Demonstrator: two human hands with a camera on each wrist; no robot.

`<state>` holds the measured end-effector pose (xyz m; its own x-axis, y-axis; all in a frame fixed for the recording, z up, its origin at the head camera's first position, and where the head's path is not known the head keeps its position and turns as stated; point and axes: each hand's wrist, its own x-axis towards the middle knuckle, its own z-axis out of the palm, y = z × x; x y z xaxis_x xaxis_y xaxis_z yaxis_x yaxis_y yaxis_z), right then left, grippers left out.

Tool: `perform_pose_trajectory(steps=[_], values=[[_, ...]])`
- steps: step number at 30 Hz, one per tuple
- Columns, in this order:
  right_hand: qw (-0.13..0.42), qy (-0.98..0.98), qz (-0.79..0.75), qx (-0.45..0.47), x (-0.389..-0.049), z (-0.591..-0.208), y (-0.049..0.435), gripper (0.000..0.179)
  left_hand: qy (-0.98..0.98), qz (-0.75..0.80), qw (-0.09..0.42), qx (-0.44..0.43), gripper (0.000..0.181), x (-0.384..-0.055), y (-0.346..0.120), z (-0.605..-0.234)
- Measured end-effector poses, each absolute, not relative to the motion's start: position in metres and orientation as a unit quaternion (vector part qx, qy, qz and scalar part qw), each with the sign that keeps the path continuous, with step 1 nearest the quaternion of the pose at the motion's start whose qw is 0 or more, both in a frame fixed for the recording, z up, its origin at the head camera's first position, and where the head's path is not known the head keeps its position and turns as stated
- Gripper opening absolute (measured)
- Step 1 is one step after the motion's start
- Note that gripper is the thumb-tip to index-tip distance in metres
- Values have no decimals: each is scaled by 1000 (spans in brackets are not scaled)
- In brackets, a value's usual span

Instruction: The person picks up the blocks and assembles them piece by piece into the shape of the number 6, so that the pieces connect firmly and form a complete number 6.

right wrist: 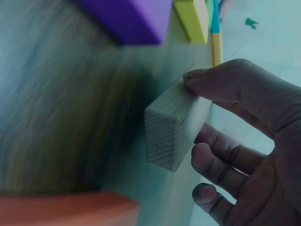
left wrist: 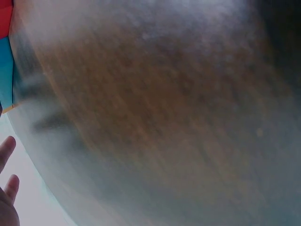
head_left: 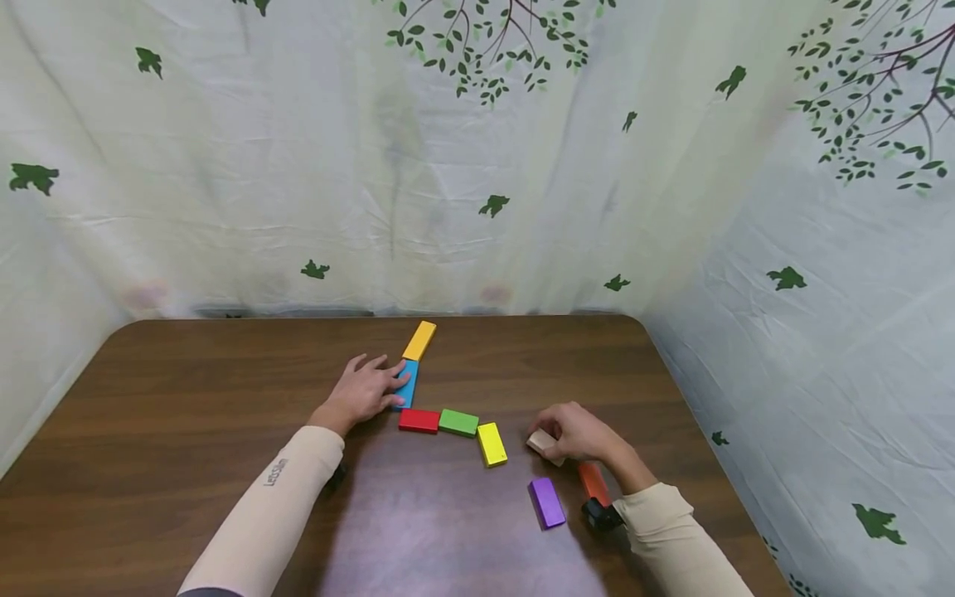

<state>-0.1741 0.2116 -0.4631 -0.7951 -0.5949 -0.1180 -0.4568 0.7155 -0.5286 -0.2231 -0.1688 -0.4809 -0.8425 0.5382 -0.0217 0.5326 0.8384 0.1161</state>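
My left hand (head_left: 366,391) rests its loosely spread fingertips on the blue block (head_left: 411,370). Beyond that block lies an amber block (head_left: 419,341), end to end with it. A red block (head_left: 419,421), a green block (head_left: 458,423) and a yellow block (head_left: 492,444) carry the row on toward the right. Between thumb and fingers, my right hand (head_left: 582,433) pinches a plain wooden block (right wrist: 162,127), tilted in the right wrist view. This block is just right of the yellow one in the head view. Only fingertips of the left hand show in the left wrist view.
A purple block (head_left: 548,503) lies nearer me, left of the right wrist. Partly under the right forearm is an orange-red block (head_left: 593,482). The brown wooden table (head_left: 224,398) ends at a white curtain (head_left: 261,166) printed with leaves, behind and to the right.
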Motion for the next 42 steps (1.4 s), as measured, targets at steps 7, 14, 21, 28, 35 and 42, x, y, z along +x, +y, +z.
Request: perform_pose_trajectory(steps=[7,14,21,28,35,42], values=[[132,903,-244,-329,-174,-454,196,28,959,56,32,275,55,-222,-169,-481],[145,894,-227,-359,-173,-450,183,27,960,58,30,272,56,-222,-169,-479],[150,880,-215,-395,-170,-444,171,27,960,63,28,272,55,-222,-170,-479],[153,860,-191,-447,-170,-441,157,28,960,70,28,271,56,-221,-170,-479],[172,842,-169,-483,-171,-442,144,29,960,70,32,271,56,-220,-170,-480],[177,826,-120,-521,-172,-443,132,29,961,73,33,264,56,-219,-168,-483]])
